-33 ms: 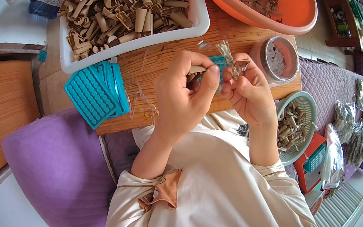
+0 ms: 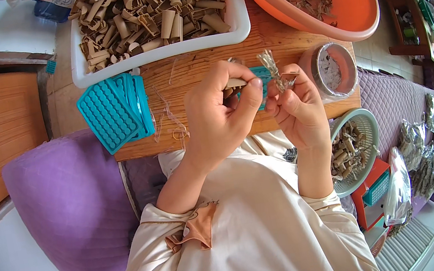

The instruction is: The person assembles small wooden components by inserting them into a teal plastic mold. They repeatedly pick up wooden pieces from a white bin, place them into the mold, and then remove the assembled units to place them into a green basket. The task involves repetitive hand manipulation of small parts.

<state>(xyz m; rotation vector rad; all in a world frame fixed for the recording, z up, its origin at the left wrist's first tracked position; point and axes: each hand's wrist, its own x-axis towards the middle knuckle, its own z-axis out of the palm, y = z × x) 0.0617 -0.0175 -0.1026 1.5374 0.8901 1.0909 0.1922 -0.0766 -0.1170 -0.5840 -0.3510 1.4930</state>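
My left hand [image 2: 219, 115] is closed, thumb and fingers pinching a small tan curved piece [image 2: 233, 83], partly hidden by the fingers. To its right, my right hand [image 2: 301, 111] pinches a crinkled, shiny bundle of thin clear-and-brown strips [image 2: 269, 65]; its lower end goes between the fingertips. A small brown bit also shows at those fingers. Both hands are raised over the near edge of the wooden table [image 2: 164, 87], a little apart. Behind them lies a teal moulded tray [image 2: 261, 74], mostly covered by the hands.
A white bin [image 2: 244, 32] full of tan half-tube pieces stands at the back, with an orange basin [image 2: 354, 17] of strips beside it. Stacked teal trays [image 2: 109, 115] lie left; a round tub [image 2: 326, 70] stands right. Below it is a green basket [image 2: 372, 130] of pieces.
A small glinting bit above my left fingers has dropped slightly, down and left, close to the fingertips. The strip bundle has shifted a little; both hands stay almost still.
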